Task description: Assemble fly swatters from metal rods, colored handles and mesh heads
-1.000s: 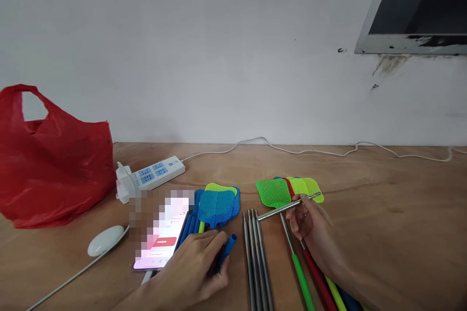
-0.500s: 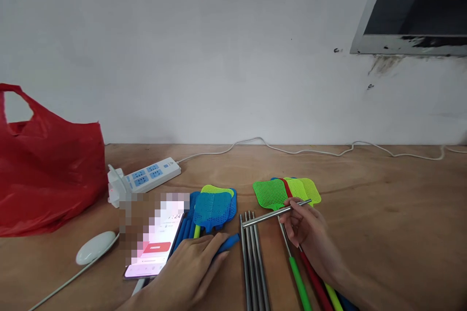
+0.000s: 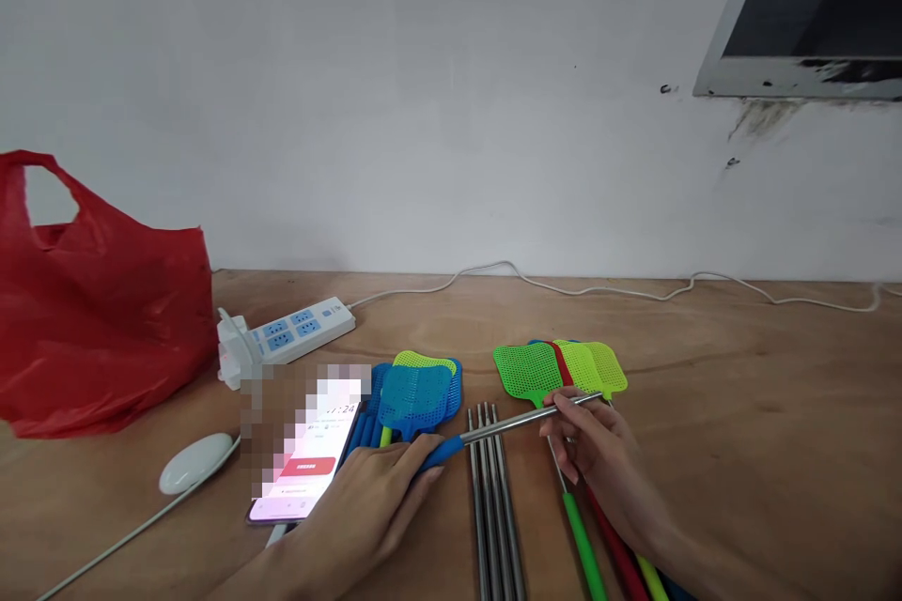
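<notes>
My left hand (image 3: 373, 502) is closed around a blue handle (image 3: 445, 453). Between the thumb and fingers of my right hand (image 3: 598, 455) is a metal rod (image 3: 514, 420), whose left end meets the tip of that handle; how deep it sits inside cannot be seen. Under the rod lie several loose metal rods (image 3: 494, 507), side by side. Blue and yellow-green fly swatter heads (image 3: 417, 394) are stacked beyond my left hand, with more blue handles (image 3: 364, 432) beside them. Near my right hand lie fly swatters with green (image 3: 527, 369), red and yellow-green parts, partly covered by my arm.
A lit phone (image 3: 320, 455) lies left of my left hand. Further left are a white rounded device (image 3: 199, 462) with a cord and a red plastic bag (image 3: 105, 329). Behind the phone is a power strip (image 3: 306, 331); its white cable (image 3: 598, 288) runs along the wall.
The metal rod and the blue handle, apart before, now touch end to end in one line. The rod has moved left relative to my right fingers' surroundings, and the view has shifted slightly.
</notes>
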Tool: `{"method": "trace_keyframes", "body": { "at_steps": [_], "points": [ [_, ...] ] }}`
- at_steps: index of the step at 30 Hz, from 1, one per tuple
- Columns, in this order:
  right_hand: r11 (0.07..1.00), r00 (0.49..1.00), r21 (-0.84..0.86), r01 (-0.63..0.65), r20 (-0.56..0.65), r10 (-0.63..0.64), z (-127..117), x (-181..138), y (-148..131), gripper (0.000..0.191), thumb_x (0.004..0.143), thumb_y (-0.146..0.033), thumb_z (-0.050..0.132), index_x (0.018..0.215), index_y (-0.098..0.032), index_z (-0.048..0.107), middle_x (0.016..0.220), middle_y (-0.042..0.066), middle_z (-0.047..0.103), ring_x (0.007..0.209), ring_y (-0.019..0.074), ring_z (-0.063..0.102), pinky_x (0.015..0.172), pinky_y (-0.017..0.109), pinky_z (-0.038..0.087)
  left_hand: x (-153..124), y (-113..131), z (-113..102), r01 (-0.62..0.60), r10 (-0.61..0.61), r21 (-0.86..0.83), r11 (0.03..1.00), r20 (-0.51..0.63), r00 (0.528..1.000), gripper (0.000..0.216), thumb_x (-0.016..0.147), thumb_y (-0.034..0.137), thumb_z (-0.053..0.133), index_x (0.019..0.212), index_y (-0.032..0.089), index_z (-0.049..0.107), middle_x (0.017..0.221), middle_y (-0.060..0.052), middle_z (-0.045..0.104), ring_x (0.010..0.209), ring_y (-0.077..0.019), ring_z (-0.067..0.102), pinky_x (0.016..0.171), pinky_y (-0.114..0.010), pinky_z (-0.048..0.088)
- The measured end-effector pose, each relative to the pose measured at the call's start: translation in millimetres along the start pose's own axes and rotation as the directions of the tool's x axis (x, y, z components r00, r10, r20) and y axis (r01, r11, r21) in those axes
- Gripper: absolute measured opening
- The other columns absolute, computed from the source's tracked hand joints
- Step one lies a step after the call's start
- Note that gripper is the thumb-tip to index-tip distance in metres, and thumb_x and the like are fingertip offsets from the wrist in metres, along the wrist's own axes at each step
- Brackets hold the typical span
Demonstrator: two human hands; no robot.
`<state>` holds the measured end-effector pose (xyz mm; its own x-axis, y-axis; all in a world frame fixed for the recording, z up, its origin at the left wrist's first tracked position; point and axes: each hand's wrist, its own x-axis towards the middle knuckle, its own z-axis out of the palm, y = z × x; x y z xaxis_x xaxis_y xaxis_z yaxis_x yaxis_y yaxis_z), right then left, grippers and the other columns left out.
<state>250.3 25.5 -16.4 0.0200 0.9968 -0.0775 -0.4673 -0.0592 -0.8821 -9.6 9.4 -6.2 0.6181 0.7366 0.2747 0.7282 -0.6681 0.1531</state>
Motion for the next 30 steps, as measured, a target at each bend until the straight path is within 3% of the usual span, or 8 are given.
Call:
{"method": "trace_keyframes", "body": {
  "at_steps": [6, 9, 13, 16, 19, 22, 26, 30],
  "points": [
    [1.0, 1.0, -0.005, -0.003, 0.004, 0.003, 2.0, -8.8, -3.1, 0.035, 0.073, -0.046, 0.082, 0.086, -0.023, 0.058, 0.06, -0.005, 0.061, 0.046, 0.008, 0.048, 0.038, 0.016, 0.036, -2.0, 0.0, 4.1, -0.025, 0.025, -0.006, 1.0, 0.0, 1.0, 0.036, 0.108, 0.039, 0.014, 0.126, 0.025, 0.042, 0.092, -0.002, 0.075, 0.07, -0.0229, 0.073, 0.057, -0.031, 0.05],
    [0.996, 0.996, -0.076, 0.035, 0.085, -0.029, 2.3, -9.9, -2.8, 0.033, 0.076, -0.046, 0.08, 0.086, -0.023, 0.058, 0.063, -0.004, 0.065, 0.046, 0.0074, 0.049, 0.038, 0.015, 0.037, -3.1, -1.0, 3.9, -0.011, 0.011, -0.014, 1.0, 0.023, 1.0, 0.034, 0.108, 0.038, 0.015, 0.125, 0.026, 0.043, 0.091, -0.001, 0.075, 0.069, -0.0231, 0.073, 0.056, -0.031, 0.049],
    [0.971, 0.971, -0.239, -0.022, 0.226, 0.078, -0.3, -4.8, 0.4, 0.033, 0.072, -0.044, 0.083, 0.079, -0.019, 0.063, 0.06, -0.001, 0.067, 0.044, 0.0067, 0.05, 0.038, 0.016, 0.037, -2.2, -1.2, 1.9, -0.041, 0.046, -0.058, 0.997, 0.083, 0.996, 0.034, 0.108, 0.037, 0.016, 0.122, 0.026, 0.045, 0.088, -0.001, 0.073, 0.07, -0.0229, 0.073, 0.057, -0.03, 0.05],
    [0.945, 0.956, -0.32, -0.068, 0.251, 0.154, -2.0, -2.1, 1.9, 0.035, 0.065, -0.043, 0.087, 0.077, -0.017, 0.067, 0.059, 0.001, 0.069, 0.045, 0.0085, 0.054, 0.039, 0.016, 0.039, -1.2, 0.7, 1.1, -0.061, 0.07, -0.073, 0.995, 0.127, 0.989, 0.034, 0.108, 0.037, 0.016, 0.119, 0.025, 0.046, 0.086, 0.0, 0.073, 0.07, -0.0229, 0.073, 0.057, -0.03, 0.05],
    [0.947, 0.957, -0.312, -0.071, 0.245, 0.153, -1.3, -3.8, 0.2, 0.04, 0.067, -0.046, 0.085, 0.091, -0.017, 0.07, 0.065, 0.003, 0.072, 0.051, 0.0116, 0.058, 0.04, 0.018, 0.041, -1.3, 2.7, 2.0, -0.065, 0.069, -0.05, 0.997, 0.083, 0.994, 0.033, 0.108, 0.037, 0.017, 0.121, 0.025, 0.044, 0.089, -0.001, 0.075, 0.07, -0.0235, 0.073, 0.056, -0.031, 0.051],
    [0.984, 0.982, -0.177, -0.034, 0.176, 0.066, 0.4, -5.3, -3.1, 0.041, 0.077, -0.052, 0.076, 0.102, -0.021, 0.067, 0.071, 0.003, 0.073, 0.056, 0.0135, 0.06, 0.043, 0.02, 0.044, -1.8, 2.7, 3.1, -0.059, 0.059, -0.034, 0.998, -0.008, 0.998, 0.032, 0.108, 0.036, 0.018, 0.124, 0.025, 0.043, 0.095, -0.003, 0.076, 0.071, -0.0229, 0.074, 0.057, -0.03, 0.052],
    [0.991, 0.996, -0.113, 0.075, 0.057, -0.069, -0.3, 1.4, -5.9, 0.035, 0.073, -0.049, 0.081, 0.085, -0.019, 0.067, 0.071, 0.003, 0.071, 0.06, 0.0131, 0.058, 0.046, 0.02, 0.045, -2.0, 0.6, 3.8, -0.043, 0.04, -0.038, 0.998, -0.072, 0.997, 0.032, 0.108, 0.036, 0.02, 0.122, 0.024, 0.046, 0.094, -0.003, 0.076, 0.068, -0.0216, 0.074, 0.056, -0.029, 0.053],
    [0.982, 0.994, -0.156, 0.105, 0.055, -0.098, -3.1, 8.1, -4.1, 0.033, 0.071, -0.046, 0.083, 0.081, -0.017, 0.07, 0.068, 0.003, 0.07, 0.059, 0.0133, 0.058, 0.045, 0.021, 0.045, -2.5, -1.0, 5.6, -0.033, 0.031, -0.025, 0.999, -0.085, 0.996, 0.034, 0.108, 0.037, 0.02, 0.119, 0.023, 0.048, 0.09, -0.003, 0.077, 0.066, -0.0226, 0.074, 0.054, -0.029, 0.053]
  ]
}}
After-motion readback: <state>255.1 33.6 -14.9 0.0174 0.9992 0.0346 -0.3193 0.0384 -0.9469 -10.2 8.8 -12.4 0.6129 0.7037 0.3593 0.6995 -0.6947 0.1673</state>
